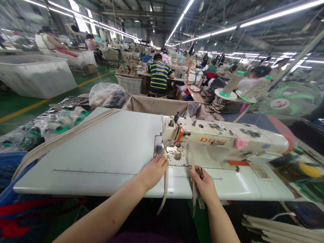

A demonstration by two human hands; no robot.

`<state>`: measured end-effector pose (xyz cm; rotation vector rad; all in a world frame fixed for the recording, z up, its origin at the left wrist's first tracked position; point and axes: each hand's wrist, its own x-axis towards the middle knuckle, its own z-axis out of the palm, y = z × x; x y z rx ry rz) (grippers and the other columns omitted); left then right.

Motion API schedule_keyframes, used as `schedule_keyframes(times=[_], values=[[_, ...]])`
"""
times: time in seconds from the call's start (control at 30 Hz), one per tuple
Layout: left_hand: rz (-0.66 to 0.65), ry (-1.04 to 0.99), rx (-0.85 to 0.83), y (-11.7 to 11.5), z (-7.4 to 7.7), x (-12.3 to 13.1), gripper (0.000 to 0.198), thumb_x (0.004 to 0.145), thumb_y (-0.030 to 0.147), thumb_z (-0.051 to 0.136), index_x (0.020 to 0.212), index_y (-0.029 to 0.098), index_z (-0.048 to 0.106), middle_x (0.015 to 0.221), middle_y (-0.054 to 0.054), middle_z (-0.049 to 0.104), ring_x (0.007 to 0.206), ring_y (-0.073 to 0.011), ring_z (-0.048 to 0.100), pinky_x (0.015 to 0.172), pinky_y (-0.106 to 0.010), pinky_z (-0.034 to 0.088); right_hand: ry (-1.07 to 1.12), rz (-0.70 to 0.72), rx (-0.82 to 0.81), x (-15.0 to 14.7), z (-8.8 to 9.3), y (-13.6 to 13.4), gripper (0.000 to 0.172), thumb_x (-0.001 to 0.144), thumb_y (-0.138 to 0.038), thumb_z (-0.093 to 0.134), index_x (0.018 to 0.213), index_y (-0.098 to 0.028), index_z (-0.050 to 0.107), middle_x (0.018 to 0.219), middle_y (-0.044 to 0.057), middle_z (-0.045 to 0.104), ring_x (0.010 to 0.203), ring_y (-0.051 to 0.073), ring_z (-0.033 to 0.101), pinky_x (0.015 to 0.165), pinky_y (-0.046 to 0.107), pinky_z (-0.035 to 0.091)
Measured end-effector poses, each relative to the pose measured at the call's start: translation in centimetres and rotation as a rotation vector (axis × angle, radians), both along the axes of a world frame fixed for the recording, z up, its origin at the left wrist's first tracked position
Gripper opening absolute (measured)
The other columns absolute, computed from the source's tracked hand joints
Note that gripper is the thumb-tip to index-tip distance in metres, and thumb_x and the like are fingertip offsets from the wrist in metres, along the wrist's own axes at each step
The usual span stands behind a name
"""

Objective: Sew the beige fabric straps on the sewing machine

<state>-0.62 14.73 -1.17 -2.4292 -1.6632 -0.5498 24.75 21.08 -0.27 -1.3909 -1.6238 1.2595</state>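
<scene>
A white sewing machine [225, 136] with orange lettering stands on the pale work table [101, 145]. Just in front of its needle area, my left hand [156, 169] rests with its fingers together on a narrow beige fabric strap [165, 184]. That strap hangs over the table's front edge. To the right, my right hand [203, 184] pinches a second hanging length of beige strap [194, 194] between thumb and fingers. Something small and dark shows among the right fingers; I cannot make out what it is. The needle tip is hidden.
A bundle of long beige straps [68, 132] drapes over the table's left side. Behind the table is a fabric-lined bin [152, 104]. Thread cones [231, 84] and a green fan [288, 101] stand at the right. A co-worker [159, 74] sits ahead.
</scene>
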Motion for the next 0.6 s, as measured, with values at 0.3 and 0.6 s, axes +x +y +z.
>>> schedule_keyframes(times=[0.3, 0.6], values=[[0.041, 0.028, -0.024, 0.0, 0.3, 0.2, 0.036, 0.093, -0.002, 0.040, 0.123, 0.010, 0.056, 0.122, -0.014, 0.061, 0.122, -0.0266, 0.060, 0.115, -0.041, 0.045, 0.225, -0.044, -0.103, 0.9, 0.8, -0.1, 0.056, 0.079, -0.067, 0.075, 0.103, -0.017, 0.066, 0.064, -0.002, 0.055, 0.047, 0.009, 0.034, 0.045, 0.023, 0.022], [0.021, 0.017, -0.031, -0.1, 0.9, 0.1, 0.027, 0.096, 0.006, 0.048, 0.120, 0.007, 0.060, 0.121, -0.014, 0.062, 0.120, -0.0268, 0.060, 0.115, -0.037, 0.044, 0.219, -0.053, -0.119, 0.6, 1.4, 0.0, 0.061, 0.075, -0.072, 0.077, 0.098, -0.017, 0.067, 0.062, -0.002, 0.053, 0.047, 0.008, 0.032, 0.043, 0.022, 0.021]])
